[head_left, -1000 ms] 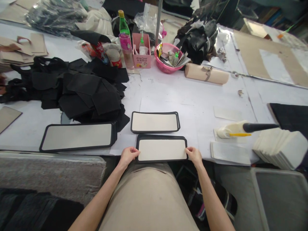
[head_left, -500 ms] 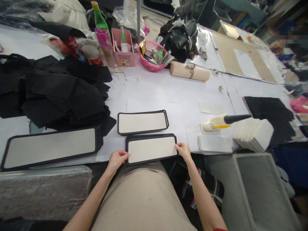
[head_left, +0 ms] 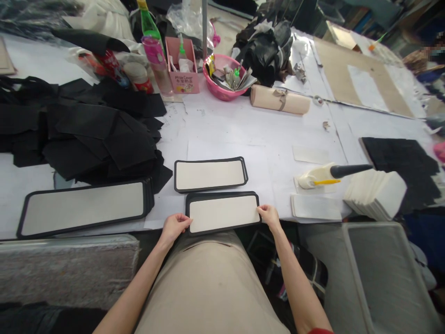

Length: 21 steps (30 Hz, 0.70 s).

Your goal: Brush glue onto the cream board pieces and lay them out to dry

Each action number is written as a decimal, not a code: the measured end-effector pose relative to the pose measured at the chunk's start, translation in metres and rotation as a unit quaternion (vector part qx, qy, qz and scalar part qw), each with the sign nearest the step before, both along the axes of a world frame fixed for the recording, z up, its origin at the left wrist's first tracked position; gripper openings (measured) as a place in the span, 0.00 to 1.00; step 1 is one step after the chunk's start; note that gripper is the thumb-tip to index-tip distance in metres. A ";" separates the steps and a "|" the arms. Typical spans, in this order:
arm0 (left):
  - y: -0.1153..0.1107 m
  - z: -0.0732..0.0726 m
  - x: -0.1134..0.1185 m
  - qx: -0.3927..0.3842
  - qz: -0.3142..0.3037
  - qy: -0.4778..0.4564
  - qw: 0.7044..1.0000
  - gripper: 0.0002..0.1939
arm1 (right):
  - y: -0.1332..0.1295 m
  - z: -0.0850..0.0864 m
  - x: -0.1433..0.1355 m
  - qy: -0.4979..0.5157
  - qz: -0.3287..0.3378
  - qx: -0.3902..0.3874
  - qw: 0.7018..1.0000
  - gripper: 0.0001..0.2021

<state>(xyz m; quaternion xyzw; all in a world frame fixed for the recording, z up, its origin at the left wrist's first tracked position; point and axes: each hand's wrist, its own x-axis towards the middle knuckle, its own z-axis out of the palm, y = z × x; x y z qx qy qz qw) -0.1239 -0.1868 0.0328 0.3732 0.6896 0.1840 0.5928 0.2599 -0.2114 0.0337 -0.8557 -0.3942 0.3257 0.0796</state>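
Note:
At the table's near edge lies a white rectangular panel (head_left: 224, 214) with rounded corners, on a black backing that shows as a border and seems to be stacked. My left hand (head_left: 175, 227) pinches the panel's left end between thumb and fingers. At its right end, my right hand (head_left: 269, 215) has a similar pinch. Just beyond sits a like stack of black-bordered white panels (head_left: 210, 175). Farther left is a longer black-bordered panel stack (head_left: 85, 208). The fingertips partly cover the panel's ends.
Black sheets (head_left: 86, 134) are heaped at left. On the right are a glue container with a brush (head_left: 314, 176), white strips (head_left: 316, 207), a stack of white pieces (head_left: 377, 195) and a black stack (head_left: 399, 167). A pink basin (head_left: 225, 95) and a beige roll (head_left: 280, 99) stand farther back.
The view has shifted slightly, so the table's things appear a little farther right. Both hands keep their pinch at the panel's ends, with hardly any movement against it.

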 end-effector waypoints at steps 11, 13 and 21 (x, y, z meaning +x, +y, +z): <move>-0.002 0.000 0.000 -0.008 0.010 -0.020 1.000 0.15 | 0.000 -0.002 0.000 0.019 -0.019 0.024 0.999 0.09; -0.002 0.000 0.001 -0.008 0.010 -0.018 1.000 0.15 | 0.001 -0.002 0.000 0.021 -0.022 0.028 0.999 0.09; 0.001 0.009 -0.001 -0.033 0.003 -0.027 0.999 0.14 | 0.000 -0.004 0.002 0.028 -0.029 0.037 0.999 0.09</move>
